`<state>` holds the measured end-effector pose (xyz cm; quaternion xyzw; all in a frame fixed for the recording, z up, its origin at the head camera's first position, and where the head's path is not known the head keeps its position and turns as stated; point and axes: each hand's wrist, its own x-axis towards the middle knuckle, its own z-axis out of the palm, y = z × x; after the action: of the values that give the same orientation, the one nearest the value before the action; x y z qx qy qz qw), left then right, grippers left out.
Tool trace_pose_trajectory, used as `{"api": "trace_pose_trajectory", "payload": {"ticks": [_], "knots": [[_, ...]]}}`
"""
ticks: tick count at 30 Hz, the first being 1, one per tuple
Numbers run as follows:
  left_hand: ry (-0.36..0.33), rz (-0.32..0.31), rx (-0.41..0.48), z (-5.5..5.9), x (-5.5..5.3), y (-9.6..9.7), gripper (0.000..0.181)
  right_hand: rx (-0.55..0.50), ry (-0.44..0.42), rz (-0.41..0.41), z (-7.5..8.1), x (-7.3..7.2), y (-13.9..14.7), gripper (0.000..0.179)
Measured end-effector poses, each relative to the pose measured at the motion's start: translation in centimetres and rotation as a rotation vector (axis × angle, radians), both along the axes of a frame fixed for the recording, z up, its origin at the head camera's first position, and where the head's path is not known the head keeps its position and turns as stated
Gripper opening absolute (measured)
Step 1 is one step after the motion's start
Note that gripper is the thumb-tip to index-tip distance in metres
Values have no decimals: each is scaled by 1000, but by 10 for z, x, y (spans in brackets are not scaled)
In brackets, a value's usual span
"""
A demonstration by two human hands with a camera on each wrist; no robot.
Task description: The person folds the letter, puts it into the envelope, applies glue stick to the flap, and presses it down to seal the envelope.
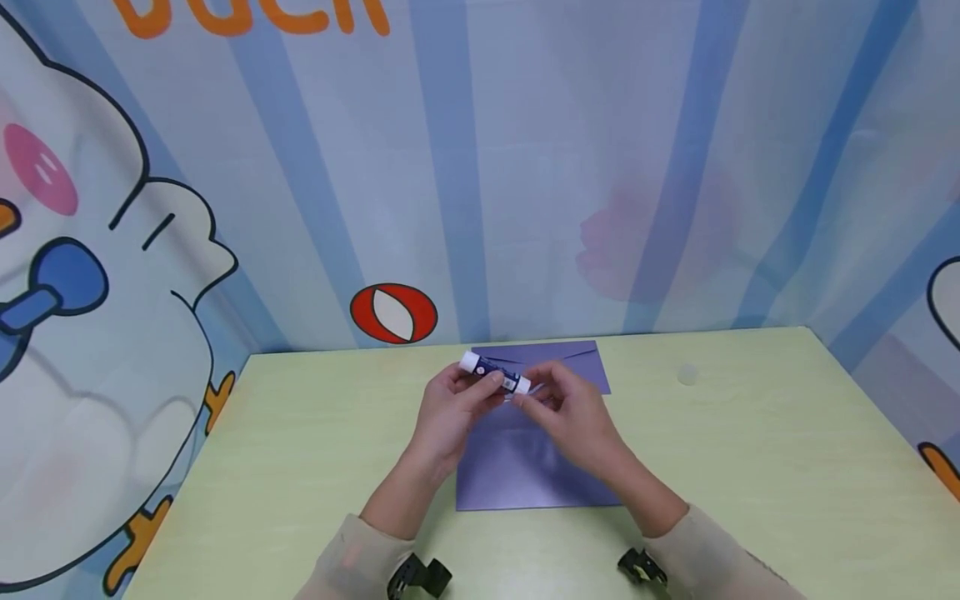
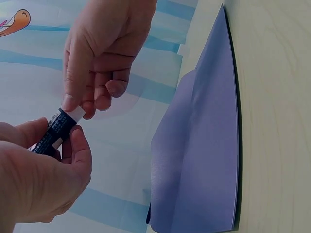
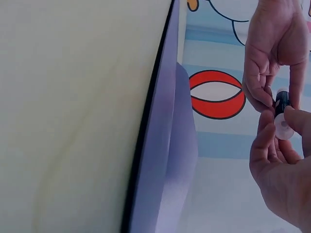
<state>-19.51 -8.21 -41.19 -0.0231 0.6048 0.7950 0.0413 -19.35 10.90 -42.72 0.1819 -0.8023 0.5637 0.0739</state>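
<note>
Above the purple envelope (image 1: pixel 525 475), my left hand (image 1: pixel 450 408) grips a glue stick (image 1: pixel 492 371) around its dark blue label. One white end of the tube points up and left. At the other, lower right end, the fingers and thumb of my right hand (image 1: pixel 581 421) pinch the white end piece. In the left wrist view the right hand (image 2: pixel 104 43) reaches down to that end piece, while the left hand (image 2: pixel 43 179) holds the labelled body. Both wrist views show the envelope's flap (image 3: pixel 183 141) standing up off the table.
The pale yellow table (image 1: pixel 750 467) ends at a printed cloth backdrop (image 1: pixel 525 167). A small translucent round disc (image 1: pixel 687 374) lies on the table right of the envelope. Dark devices sit at both wrists, by the beige sleeves.
</note>
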Motion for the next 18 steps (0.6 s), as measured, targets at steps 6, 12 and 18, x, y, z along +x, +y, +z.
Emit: {"api": "trace_pose_trajectory", "payload": {"ticks": [6,12,18], "knots": [[18,-12,-36,1,0,0,38,-242,-398,157,-1,-8,7,31],[20,-5,-40,2,1,1,37,-142,-310,132,1,-5,6,42],[18,3,-36,4,2,0,36,133,123,-14,0,3,-1,37]]}}
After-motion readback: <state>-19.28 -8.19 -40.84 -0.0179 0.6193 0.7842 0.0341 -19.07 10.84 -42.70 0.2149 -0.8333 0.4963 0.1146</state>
